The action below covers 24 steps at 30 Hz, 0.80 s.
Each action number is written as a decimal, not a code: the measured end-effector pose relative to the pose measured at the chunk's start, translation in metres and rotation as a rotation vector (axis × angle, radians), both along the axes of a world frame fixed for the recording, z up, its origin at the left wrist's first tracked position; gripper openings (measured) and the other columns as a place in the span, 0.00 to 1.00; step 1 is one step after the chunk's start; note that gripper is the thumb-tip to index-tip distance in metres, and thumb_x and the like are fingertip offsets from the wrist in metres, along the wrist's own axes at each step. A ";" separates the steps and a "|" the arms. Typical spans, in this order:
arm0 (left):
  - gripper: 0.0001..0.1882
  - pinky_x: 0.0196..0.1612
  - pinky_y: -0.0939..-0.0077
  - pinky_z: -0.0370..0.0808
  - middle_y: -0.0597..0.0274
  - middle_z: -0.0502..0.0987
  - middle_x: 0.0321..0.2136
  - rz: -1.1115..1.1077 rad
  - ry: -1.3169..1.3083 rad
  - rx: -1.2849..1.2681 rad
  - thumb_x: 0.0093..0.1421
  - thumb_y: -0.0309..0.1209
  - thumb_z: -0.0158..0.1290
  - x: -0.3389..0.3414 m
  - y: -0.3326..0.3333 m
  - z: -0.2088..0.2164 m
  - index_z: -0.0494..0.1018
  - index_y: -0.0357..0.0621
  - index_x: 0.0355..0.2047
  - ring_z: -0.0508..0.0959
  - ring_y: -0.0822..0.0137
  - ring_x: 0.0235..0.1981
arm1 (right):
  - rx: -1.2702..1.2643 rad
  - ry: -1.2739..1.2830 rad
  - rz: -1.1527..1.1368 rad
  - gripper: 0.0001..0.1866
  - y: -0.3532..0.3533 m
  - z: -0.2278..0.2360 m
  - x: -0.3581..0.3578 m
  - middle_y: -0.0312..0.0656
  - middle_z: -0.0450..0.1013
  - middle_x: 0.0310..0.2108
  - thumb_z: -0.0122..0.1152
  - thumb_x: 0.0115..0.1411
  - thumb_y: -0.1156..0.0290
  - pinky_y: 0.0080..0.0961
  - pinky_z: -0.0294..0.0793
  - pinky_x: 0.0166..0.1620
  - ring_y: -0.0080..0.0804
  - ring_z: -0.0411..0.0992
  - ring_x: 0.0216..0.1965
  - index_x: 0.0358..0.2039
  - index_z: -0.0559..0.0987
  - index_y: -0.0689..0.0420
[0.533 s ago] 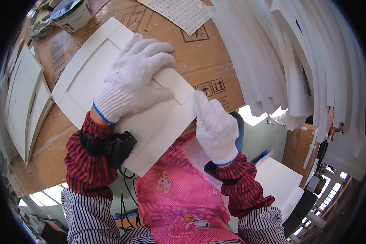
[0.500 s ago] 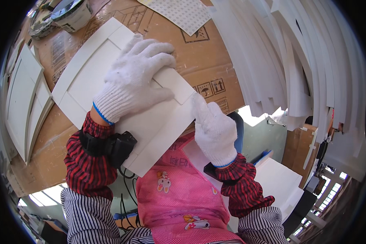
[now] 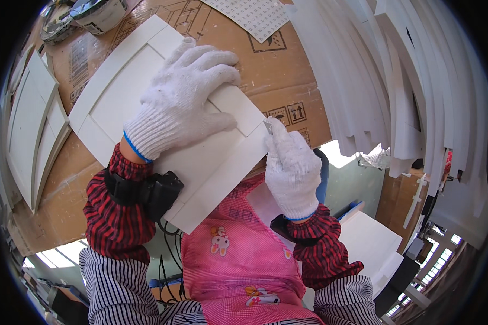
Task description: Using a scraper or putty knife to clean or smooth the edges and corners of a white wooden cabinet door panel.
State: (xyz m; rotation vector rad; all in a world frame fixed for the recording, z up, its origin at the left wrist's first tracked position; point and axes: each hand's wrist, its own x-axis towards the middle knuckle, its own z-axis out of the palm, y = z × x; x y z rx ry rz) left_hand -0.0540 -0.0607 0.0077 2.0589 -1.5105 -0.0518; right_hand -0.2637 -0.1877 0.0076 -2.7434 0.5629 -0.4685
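Observation:
A white framed panel (image 3: 206, 170), like a cabinet door, lies at a slant on the cardboard-covered table, its near corner jutting past the table edge. My left hand (image 3: 187, 97), in a white knit glove, rests flat across it with fingers spread. At the panel's right edge is my right hand (image 3: 293, 173), also gloved and closed. A small grey blade-like piece (image 3: 268, 126) peeks out at its fingertips, against the panel's edge. Most of that piece is hidden in the glove.
More white panels (image 3: 35, 130) lean at the left. Tubs (image 3: 97, 15) stand at the back left. A dotted sheet (image 3: 249, 16) lies on the cardboard (image 3: 244, 59) at the back. Many long white boards (image 3: 358, 81) are stacked to the right. Another white panel (image 3: 368, 244) sits low at right.
My right hand has shifted slightly down along the panel's right edge, and the grey piece now shows at its fingertips. My left hand stays flat on the panel.

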 end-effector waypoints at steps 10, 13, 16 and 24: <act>0.28 0.70 0.53 0.64 0.59 0.75 0.58 0.003 0.027 0.021 0.42 0.34 0.70 0.000 0.002 0.006 0.77 0.48 0.46 0.70 0.51 0.63 | 0.083 0.019 0.008 0.21 -0.004 0.006 -0.001 0.46 0.74 0.30 0.65 0.60 0.80 0.34 0.76 0.33 0.46 0.76 0.28 0.55 0.81 0.55; 0.28 0.70 0.54 0.65 0.59 0.75 0.59 -0.003 0.023 0.022 0.43 0.34 0.70 -0.001 -0.002 0.006 0.77 0.48 0.46 0.70 0.51 0.64 | 0.030 0.040 0.002 0.21 -0.006 0.005 -0.001 0.46 0.74 0.29 0.65 0.60 0.79 0.35 0.76 0.33 0.46 0.75 0.28 0.55 0.81 0.55; 0.28 0.70 0.54 0.65 0.60 0.75 0.59 -0.004 0.025 0.014 0.43 0.34 0.70 0.000 0.001 0.009 0.77 0.48 0.46 0.70 0.51 0.64 | 0.015 0.069 0.009 0.21 -0.002 0.009 0.001 0.46 0.73 0.29 0.65 0.60 0.78 0.36 0.75 0.32 0.46 0.75 0.27 0.55 0.81 0.55; 0.28 0.69 0.54 0.66 0.60 0.75 0.59 -0.008 0.026 0.003 0.42 0.33 0.70 0.000 0.000 0.004 0.77 0.47 0.46 0.70 0.50 0.64 | 0.000 0.056 0.171 0.23 -0.002 0.007 -0.008 0.44 0.71 0.27 0.66 0.59 0.79 0.34 0.73 0.29 0.45 0.73 0.25 0.56 0.81 0.56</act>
